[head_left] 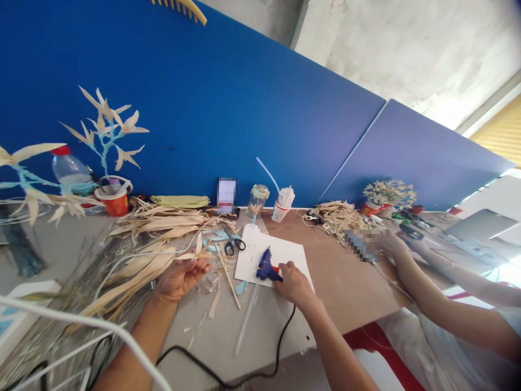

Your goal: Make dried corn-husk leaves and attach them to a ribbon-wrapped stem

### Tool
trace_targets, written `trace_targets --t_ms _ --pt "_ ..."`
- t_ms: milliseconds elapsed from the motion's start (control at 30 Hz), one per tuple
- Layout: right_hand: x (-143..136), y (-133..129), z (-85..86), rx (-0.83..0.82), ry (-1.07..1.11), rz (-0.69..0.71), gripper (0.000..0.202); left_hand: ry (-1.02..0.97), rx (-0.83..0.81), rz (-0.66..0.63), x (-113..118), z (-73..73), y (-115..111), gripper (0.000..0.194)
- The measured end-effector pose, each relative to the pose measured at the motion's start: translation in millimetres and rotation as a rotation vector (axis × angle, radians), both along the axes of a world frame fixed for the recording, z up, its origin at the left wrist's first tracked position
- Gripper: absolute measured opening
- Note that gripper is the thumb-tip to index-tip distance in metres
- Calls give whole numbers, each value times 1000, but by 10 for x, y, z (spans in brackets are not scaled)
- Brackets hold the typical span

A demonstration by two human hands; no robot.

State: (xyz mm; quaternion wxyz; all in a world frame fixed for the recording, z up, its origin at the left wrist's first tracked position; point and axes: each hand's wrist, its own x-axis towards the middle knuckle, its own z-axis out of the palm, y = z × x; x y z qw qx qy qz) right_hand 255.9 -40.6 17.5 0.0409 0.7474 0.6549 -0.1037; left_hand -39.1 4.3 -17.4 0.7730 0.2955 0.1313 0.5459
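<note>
Glue gun [265,268] blue, orange-triggered, clamped in right grip [295,283]; left grip [179,278] pinched on pale, pointed husk flower [199,250].

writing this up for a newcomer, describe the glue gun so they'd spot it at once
Below the big blue partition, find the white sheet on the table. The glue gun is over that sheet, its handle in the person's right hand. Unlike the black-handled scissors to its left, it is dark blue with an orange-red trigger.
</note>
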Motion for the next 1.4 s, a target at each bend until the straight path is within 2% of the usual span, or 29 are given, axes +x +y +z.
trace_targets --t_ms 233,367,467,567,667,733,900,1033,1167,1400 --pt "44 74 -133 30 99 58 40 -9 7 -1 -2 3 2 32" --pt "140 40 -143 128 304 -20 42 -9 6 -3 -3 -5 12 32" --pt "224 19 -73 247 587 -91 43 -17 -10 -5 -1 -1 9 31" --pt "224 4 59 290 1035 -138 38 -17 -11 7 3 11 2 37" --pt "72 -3 194 233 1426 -71 40 -16 -17 17 0 14 -1 35" --pt "-94 6 252 151 1516 29 43 -17 -22 25 -9 6 4 33" --pt "-496 92 281 13 1510 278 44 -8 -18 59 -54 -14 23 37" --pt "-680 195 291 -27 1349 358 45 -7 -36 99 -76 -1 27 38" --pt "-751 275 289 -10 1286 433 38 -16 -91 135 -84 -13 26 30" --pt "-744 358 175 9 1298 514 37 47 -204 184 -100 -86 51 13"
